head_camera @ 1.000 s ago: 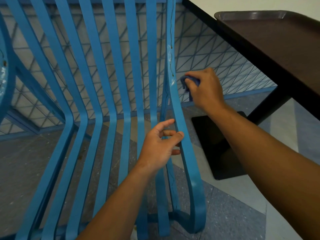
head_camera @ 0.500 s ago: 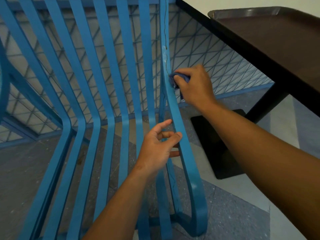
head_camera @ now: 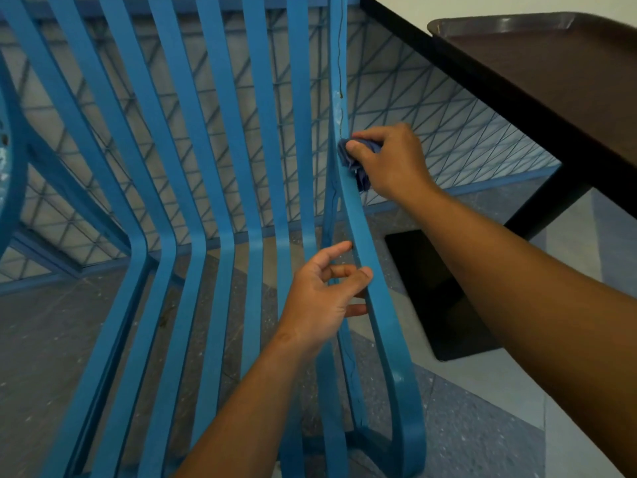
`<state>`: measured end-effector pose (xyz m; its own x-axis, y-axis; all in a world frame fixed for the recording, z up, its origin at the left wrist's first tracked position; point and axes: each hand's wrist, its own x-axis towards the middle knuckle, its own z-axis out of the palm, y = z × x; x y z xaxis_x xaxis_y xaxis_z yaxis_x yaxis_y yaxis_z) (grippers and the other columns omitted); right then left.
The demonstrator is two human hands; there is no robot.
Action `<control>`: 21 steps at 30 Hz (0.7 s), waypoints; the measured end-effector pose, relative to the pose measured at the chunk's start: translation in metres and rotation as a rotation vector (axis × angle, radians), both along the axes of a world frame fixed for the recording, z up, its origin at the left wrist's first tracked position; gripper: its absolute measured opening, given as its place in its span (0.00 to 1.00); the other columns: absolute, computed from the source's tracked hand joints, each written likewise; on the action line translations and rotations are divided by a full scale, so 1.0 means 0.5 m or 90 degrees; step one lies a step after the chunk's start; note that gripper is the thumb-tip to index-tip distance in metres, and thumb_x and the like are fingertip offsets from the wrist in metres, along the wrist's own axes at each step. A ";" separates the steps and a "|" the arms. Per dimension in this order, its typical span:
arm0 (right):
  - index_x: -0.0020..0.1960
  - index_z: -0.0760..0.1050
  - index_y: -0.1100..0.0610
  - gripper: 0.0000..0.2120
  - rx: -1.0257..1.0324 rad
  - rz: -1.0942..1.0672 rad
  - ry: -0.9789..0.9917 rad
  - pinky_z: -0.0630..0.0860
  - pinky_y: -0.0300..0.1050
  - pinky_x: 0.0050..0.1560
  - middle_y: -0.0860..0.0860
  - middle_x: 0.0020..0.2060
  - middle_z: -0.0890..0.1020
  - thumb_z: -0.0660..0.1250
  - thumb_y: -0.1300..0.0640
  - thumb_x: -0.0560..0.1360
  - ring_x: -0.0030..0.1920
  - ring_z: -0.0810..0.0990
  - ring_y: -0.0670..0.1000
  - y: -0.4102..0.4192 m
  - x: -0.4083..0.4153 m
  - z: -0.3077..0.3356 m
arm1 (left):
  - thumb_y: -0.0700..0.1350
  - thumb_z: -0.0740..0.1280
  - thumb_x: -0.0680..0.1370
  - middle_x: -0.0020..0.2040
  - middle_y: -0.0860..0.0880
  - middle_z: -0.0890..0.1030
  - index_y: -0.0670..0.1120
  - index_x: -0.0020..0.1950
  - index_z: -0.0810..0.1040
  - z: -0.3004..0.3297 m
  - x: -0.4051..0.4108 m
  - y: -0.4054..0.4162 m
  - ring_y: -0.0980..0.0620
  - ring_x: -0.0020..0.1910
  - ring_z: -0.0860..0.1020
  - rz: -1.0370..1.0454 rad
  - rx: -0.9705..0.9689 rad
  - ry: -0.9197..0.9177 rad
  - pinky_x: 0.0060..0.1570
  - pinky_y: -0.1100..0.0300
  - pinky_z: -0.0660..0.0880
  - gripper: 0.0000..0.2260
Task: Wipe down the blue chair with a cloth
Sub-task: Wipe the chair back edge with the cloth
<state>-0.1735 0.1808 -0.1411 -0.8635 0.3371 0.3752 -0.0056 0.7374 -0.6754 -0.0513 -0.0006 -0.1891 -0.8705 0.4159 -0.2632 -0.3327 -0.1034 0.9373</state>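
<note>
**Cloth against the chair's outer slat**

The blue chair [head_camera: 213, 215] filled most of what I could see, its long slats running down from the backrest, bending at the seat and curling under at the front edge. Everything else sat in relation to it.

The person's right hand [head_camera: 393, 160] was up on the chair's outermost right slat, a little above the bend where backrest meets seat. Its fingers and thumb were curled around a bunched blue cloth [head_camera: 355, 160], pinching it and holding it pressed against the outer face of that slat. A bit of the cloth hung loose below the thumb.

The left hand [head_camera: 324, 298] was lower on the same slat, just past the bend, on the seat part. Its fingers were loosely bent and apart, holding nothing; the thumb tip touched the inner edge of the slat, and the other fingers reached behind it, partly hidden.

To the right of the chair stood a dark table [head_camera: 537, 108], with a brown tray [head_camera: 558, 60] lying on its top. The table's flat black base [head_camera: 434, 298] rested on the floor just beside the chair's right side. Behind the chair ran a wall [head_camera: 431, 108] with a pattern of thin blue crossing lines. Under the slats I could see grey speckled floor [head_camera: 41, 339].
</note>
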 end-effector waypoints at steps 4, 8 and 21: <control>0.61 0.83 0.51 0.15 0.107 0.072 -0.006 0.72 0.39 0.54 0.48 0.53 0.72 0.72 0.47 0.77 0.52 0.73 0.44 -0.033 0.067 -0.025 | 0.41 0.73 0.78 0.51 0.42 0.84 0.51 0.71 0.73 -0.005 -0.002 0.001 0.51 0.47 0.86 0.003 0.006 -0.002 0.41 0.55 0.83 0.23; 0.57 0.82 0.51 0.12 0.090 0.038 0.001 0.67 0.39 0.48 0.48 0.50 0.71 0.73 0.48 0.76 0.48 0.71 0.43 -0.041 0.061 -0.050 | 0.41 0.73 0.77 0.52 0.40 0.83 0.52 0.71 0.73 -0.014 0.001 0.006 0.50 0.47 0.86 0.015 0.029 -0.014 0.41 0.55 0.82 0.23; 0.50 0.80 0.53 0.07 -0.009 -0.004 0.046 0.74 0.42 0.47 0.51 0.50 0.79 0.71 0.50 0.77 0.49 0.78 0.48 -0.039 -0.028 -0.041 | 0.40 0.73 0.77 0.54 0.37 0.81 0.51 0.72 0.73 -0.013 -0.008 0.012 0.48 0.49 0.85 0.016 0.025 -0.015 0.41 0.53 0.83 0.24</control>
<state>-0.1874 0.1613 -0.1618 -0.8319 0.3484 0.4318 -0.0498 0.7282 -0.6836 -0.0552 0.0056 -0.1957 -0.8748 0.4040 -0.2675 -0.3516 -0.1494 0.9241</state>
